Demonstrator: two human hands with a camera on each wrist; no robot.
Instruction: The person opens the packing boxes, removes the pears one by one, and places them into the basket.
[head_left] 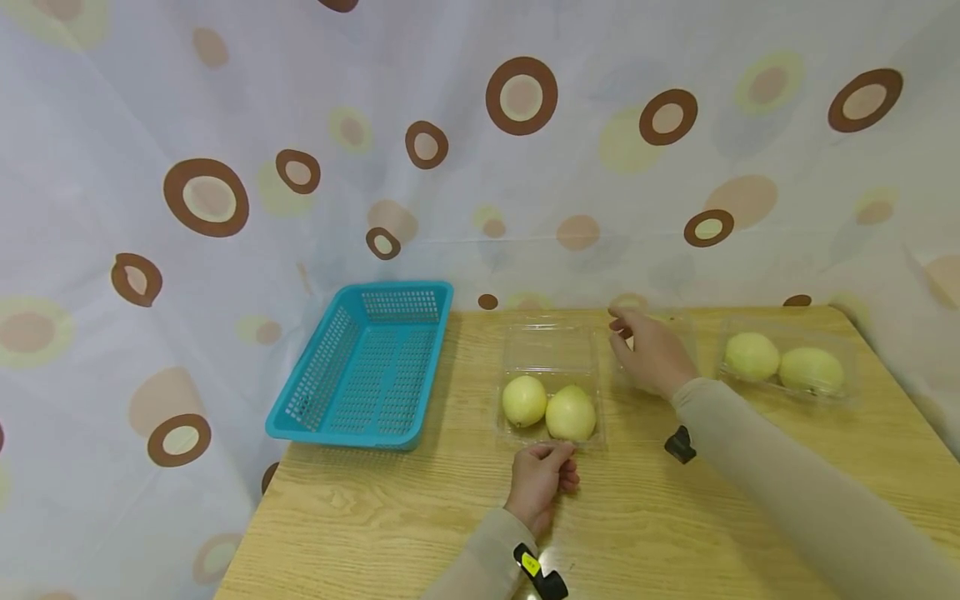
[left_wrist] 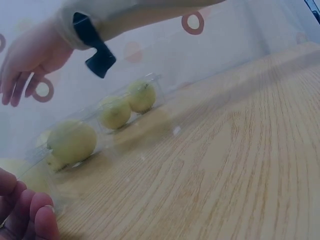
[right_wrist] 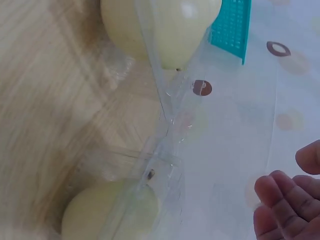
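Observation:
A clear plastic clamshell box [head_left: 551, 382] stands with its lid raised at the back, and two pale yellow-green round fruits [head_left: 572, 413] lie in it. My left hand [head_left: 542, 483] is at the front edge of this box, thumb and forefinger pinching its rim, the other fingers curled. My right hand [head_left: 651, 350] hovers over a second clear box, which it partly hides. Its fingers are relaxed and apart from the thumb, with nothing between them. In the right wrist view, one fruit [right_wrist: 112, 212] shows inside clear plastic below the right hand [right_wrist: 295, 200].
A blue perforated basket [head_left: 431, 392] stands on the left of the wooden table [head_left: 360, 517]. On the right, a closed clear box [head_left: 843, 354] holds two more fruits [head_left: 812, 371]. A patterned curtain [head_left: 465, 192] hangs behind the table.

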